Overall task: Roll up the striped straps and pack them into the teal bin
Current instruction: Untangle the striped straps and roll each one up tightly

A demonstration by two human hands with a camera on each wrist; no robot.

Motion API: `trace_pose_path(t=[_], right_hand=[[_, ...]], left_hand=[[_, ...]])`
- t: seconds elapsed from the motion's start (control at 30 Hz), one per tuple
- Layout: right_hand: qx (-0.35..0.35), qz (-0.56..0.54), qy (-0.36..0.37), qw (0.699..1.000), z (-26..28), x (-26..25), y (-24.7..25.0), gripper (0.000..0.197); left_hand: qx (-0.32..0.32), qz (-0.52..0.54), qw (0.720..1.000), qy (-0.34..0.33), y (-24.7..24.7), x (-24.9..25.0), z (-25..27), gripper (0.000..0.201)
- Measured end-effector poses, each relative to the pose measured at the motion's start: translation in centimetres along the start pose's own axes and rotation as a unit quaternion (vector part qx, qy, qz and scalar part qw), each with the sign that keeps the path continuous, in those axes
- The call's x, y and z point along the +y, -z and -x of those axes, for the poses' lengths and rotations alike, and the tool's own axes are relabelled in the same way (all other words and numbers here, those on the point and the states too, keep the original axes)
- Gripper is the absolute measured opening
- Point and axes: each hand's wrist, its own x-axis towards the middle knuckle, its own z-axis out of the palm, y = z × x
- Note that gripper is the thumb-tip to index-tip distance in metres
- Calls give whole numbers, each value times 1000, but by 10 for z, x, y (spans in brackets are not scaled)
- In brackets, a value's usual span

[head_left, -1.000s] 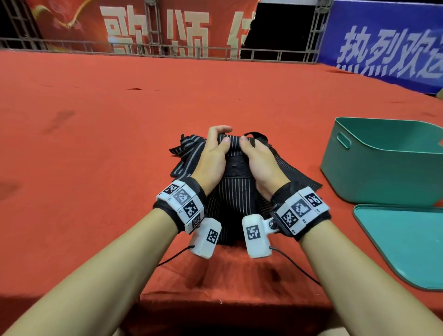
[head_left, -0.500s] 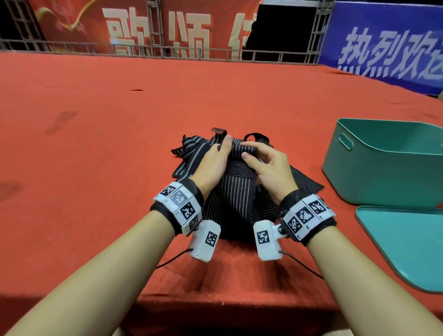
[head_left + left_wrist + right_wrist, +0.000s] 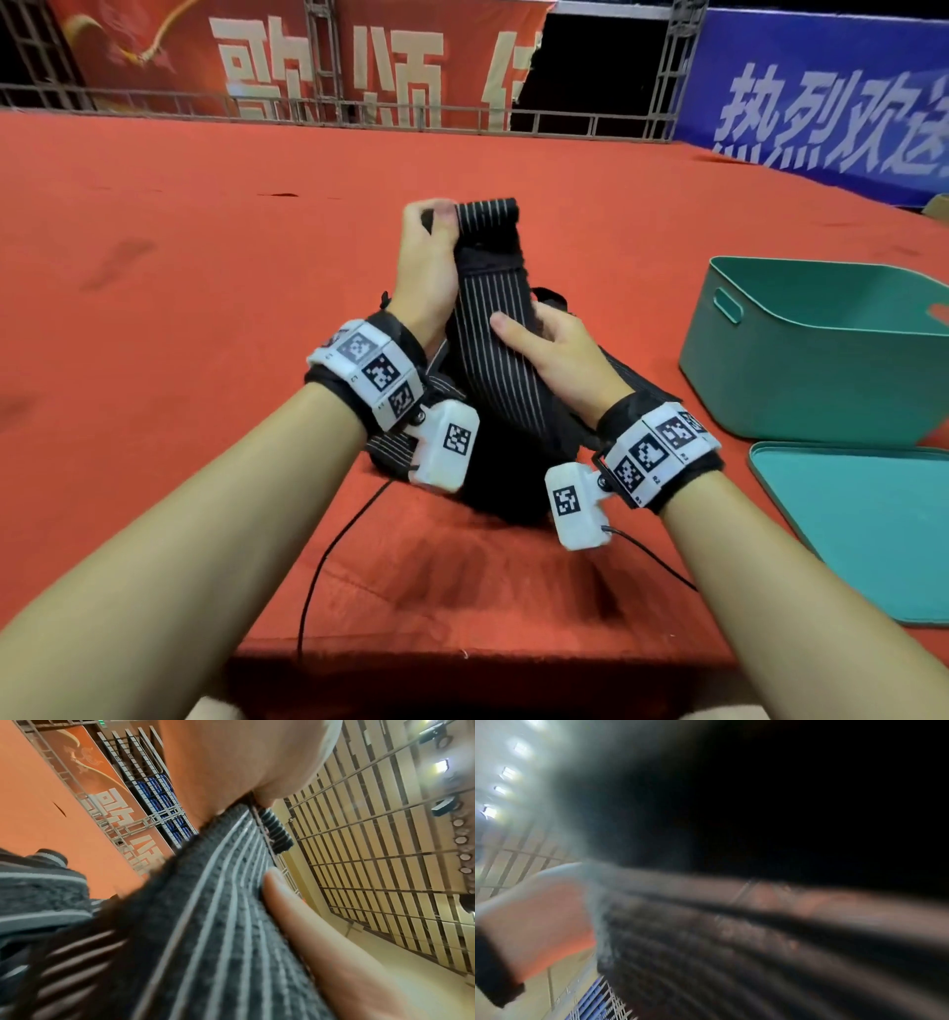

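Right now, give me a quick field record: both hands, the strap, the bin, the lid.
left hand: grips strap's top end, raised
right hand: holds strap lower down
striped strap: lifted, stretched between hands, not rolled
strap pile: on red cloth under hands
teal bin: open, to the right
lid: flat, in front of bin

The head view looks forward and down over both forearms at the red bench point(image 3: 154, 318), with the strap point(image 3: 493, 329) mid-frame. The left wrist view sits close under the strap point(image 3: 218, 923), tilted upward toward the ceiling. The right wrist view, closer still, is blurred and half dark. All three share the strap.
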Motion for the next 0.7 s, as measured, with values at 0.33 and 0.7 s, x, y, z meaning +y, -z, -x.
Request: trace_pose_path(t=[0.33, 0.7], right_hand=[[-109, -1, -82, 991, -2, 6, 11, 52], [108, -25, 12, 994, -15, 9, 13, 34]], left_hand=[[23, 9, 999, 24, 8, 6, -16, 20], [-146, -7, 988, 57, 7, -42, 29, 12]])
